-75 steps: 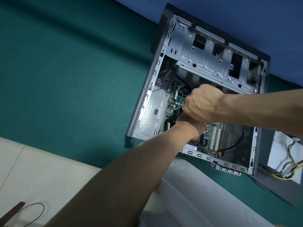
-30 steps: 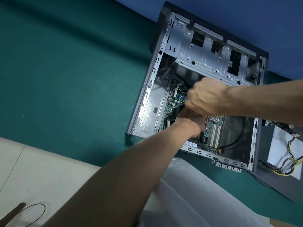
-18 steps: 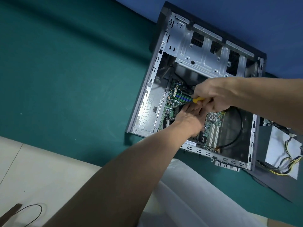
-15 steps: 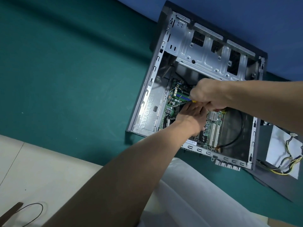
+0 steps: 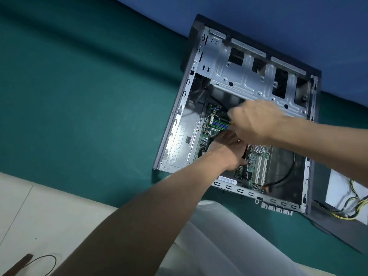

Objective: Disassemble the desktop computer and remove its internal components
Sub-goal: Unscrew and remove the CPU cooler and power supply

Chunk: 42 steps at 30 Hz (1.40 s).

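Computer case: the open desktop case (image 5: pixel 179 140) is lying on its side on a teal cloth (image 5: pixel 79 96), its cavity gaping around both sets of fingers
Motherboard: the green board (image 5: pixel 211 128) is sitting on the case floor, directly beneath the fingers
Left hand: the left hand (image 5: pixel 227 148) is reaching deep into the case, fingers stretching forward side by side over the board; their tips are disappearing under the other fist, so whether they are gripping anything cannot be told
Right hand: the right hand (image 5: pixel 256 120) is sitting over the left fingers, its own fingers curling tight around a tool (image 5: pixel 238 140), only a yellow sliver of it showing
Drive cage: the bare metal cage (image 5: pixel 249 76) is spanning the case just beyond the right knuckles
Slots and cable: white expansion slots (image 5: pixel 260 170) and a black cable (image 5: pixel 294 164) are lying to the right of the left thumb
Power supply: a unit (image 5: pixel 338 188) trailing yellow and black wires (image 5: pixel 358 205) is resting outside the case, well to the right of both hands
Foreground: pale trousers (image 5: pixel 229 236) and a cream floor (image 5: pixel 29 216) are filling the frame behind the left wrist
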{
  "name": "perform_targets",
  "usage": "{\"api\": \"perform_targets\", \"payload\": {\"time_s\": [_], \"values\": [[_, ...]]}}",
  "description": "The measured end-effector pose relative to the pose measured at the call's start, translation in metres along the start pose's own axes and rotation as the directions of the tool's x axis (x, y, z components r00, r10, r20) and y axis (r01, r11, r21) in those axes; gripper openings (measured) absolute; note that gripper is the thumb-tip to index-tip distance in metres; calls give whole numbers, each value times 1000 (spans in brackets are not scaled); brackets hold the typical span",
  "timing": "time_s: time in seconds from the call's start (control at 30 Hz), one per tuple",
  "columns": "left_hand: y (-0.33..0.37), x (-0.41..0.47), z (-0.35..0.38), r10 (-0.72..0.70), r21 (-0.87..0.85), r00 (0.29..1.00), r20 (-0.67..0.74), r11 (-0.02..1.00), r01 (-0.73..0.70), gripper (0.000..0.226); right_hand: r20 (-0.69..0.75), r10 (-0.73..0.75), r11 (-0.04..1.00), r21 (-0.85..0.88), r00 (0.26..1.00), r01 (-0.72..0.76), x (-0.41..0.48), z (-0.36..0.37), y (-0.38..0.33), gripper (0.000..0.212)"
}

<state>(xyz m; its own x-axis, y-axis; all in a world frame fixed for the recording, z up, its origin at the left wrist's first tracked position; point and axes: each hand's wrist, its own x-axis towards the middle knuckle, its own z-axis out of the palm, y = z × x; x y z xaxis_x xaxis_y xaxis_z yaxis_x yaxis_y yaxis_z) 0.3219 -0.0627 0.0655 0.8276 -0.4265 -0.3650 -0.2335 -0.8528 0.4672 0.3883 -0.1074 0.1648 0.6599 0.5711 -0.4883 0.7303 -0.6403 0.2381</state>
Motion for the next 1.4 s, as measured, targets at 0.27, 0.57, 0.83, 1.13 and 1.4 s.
{"api": "perform_targets", "payload": {"time_s": [0.27,0.57,0.83,1.13,1.4], "values": [[-47,-23,-9,-328,-588,938,114,738,330,84,-43,292,704,686,955,-185,-21,62,8,12],[-56,-33,-15,-570,-724,817,90,526,447,40,-57,347,582,796,936,-167,-33,106,-16,13],[-48,-29,-9,-559,-666,821,114,571,481,34,22,319,625,746,948,-228,-31,106,-9,20],[-54,-28,-3,-564,-635,818,113,592,496,35,-9,320,640,739,947,-209,-32,111,-4,20],[-51,-24,-5,-553,-613,822,137,605,509,32,42,282,645,731,958,-222,-29,105,6,16]]}}
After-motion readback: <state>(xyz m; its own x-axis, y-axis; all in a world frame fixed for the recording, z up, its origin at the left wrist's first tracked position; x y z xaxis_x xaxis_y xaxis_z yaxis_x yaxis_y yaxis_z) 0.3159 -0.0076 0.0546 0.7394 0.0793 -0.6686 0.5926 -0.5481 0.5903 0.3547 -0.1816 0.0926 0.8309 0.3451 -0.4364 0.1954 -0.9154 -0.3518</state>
